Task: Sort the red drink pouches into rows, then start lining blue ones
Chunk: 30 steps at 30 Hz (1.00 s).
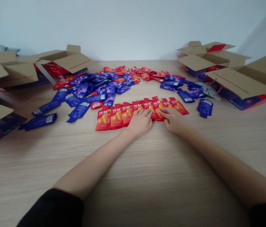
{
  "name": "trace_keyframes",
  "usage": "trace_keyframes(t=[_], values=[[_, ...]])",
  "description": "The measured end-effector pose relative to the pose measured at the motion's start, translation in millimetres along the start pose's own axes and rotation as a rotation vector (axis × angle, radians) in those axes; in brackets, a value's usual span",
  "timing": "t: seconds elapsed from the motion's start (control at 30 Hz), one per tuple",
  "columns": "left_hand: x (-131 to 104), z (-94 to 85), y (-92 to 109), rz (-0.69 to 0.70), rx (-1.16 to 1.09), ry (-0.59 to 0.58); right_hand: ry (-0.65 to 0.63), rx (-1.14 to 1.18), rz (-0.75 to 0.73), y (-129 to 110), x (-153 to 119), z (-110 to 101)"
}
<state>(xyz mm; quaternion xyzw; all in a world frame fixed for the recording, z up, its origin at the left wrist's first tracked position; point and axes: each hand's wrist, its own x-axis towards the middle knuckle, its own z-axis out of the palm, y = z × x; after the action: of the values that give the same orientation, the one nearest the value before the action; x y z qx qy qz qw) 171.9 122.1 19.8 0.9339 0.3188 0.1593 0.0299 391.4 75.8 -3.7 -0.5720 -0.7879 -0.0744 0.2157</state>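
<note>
A row of several red pouches point(104, 118) with yellow fruit pictures lies across the table in front of me, each overlapping its neighbour. My left hand point(141, 122) rests flat on the middle of this row, fingers stretched over the pouches and holding none of them. Just to its right, my right hand point(174, 120) touches the lower part of the pouches towards the row's right end. Its index finger is extended and its thumb sits apart below; the other fingers are curled and partly hidden.
Behind the row spreads a pile of blue pouches point(99, 82), with loose red pouches point(144, 73) at the back. Open cardboard boxes stand at left point(64, 61) and right point(248, 85). White cord-like bundles point(209, 90) lie by the right box. A single blue pouch point(205, 107) lies nearby.
</note>
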Motion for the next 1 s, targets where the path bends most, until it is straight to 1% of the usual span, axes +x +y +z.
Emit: trace_keyframes(t=[0.07, 0.13, 0.2, 0.23, 0.27, 0.3, 0.33, 0.37, 0.4, 0.47, 0.5, 0.57, 0.67, 0.77, 0.83, 0.9, 1.0], values=[[-4, -15.9, -8, -0.029, -0.066, 0.045, -0.010, -0.018, 0.007, -1, 3, -3], [-11, -38.6, -27, -0.119, -0.066, 0.110, 0.011, -0.020, -0.001, -2, 8, -8], [-22, -63.8, -58, -0.298, 0.019, 0.139, 0.054, -0.012, -0.016, -3, 15, -14], [-28, -75.6, -77, -0.420, 0.080, 0.127, 0.077, 0.000, -0.024, -5, 19, -18], [-35, -85.9, -98, -0.551, 0.132, 0.074, 0.097, 0.017, -0.029, -9, 24, -21], [-43, -94.0, -120, -0.683, 0.162, -0.010, 0.112, 0.040, -0.034, -14, 30, -23], [-50, -99.8, -141, -0.783, 0.192, -0.075, 0.118, 0.060, -0.039, -20, 36, -25], [-57, -102.9, -159, -0.824, 0.234, -0.115, 0.115, 0.075, -0.046, -27, 42, -26], [-63, -103.6, -175, -0.828, 0.256, -0.155, 0.107, 0.083, -0.052, -35, 48, -27], [-70, -98.8, -196, -0.809, 0.263, -0.197, 0.085, 0.088, -0.068, -52, 60, -28], [-71, -94.5, -201, -0.791, 0.269, -0.199, 0.074, 0.092, -0.079, -60, 66, -28], [-66, -84.3, -202, -0.764, 0.290, -0.174, 0.056, 0.105, -0.104, -75, 76, -29], [-50, -71.1, -196, -0.751, 0.277, -0.150, 0.027, 0.111, -0.145, -93, 85, -31], [-34, -63.4, -196, -0.731, 0.231, -0.160, 0.032, 0.113, -0.172, -103, 88, -35], [-29, -62.6, -200, -0.730, 0.218, -0.149, 0.057, 0.121, -0.190, -106, 85, -40], [-29, -66.4, -207, -0.767, 0.215, -0.120, 0.094, 0.125, -0.210, -107, 79, -47], [-35, -82.0, -216, -0.850, 0.215, -0.058, 0.135, 0.122, -0.230, -106, 68, -61]])
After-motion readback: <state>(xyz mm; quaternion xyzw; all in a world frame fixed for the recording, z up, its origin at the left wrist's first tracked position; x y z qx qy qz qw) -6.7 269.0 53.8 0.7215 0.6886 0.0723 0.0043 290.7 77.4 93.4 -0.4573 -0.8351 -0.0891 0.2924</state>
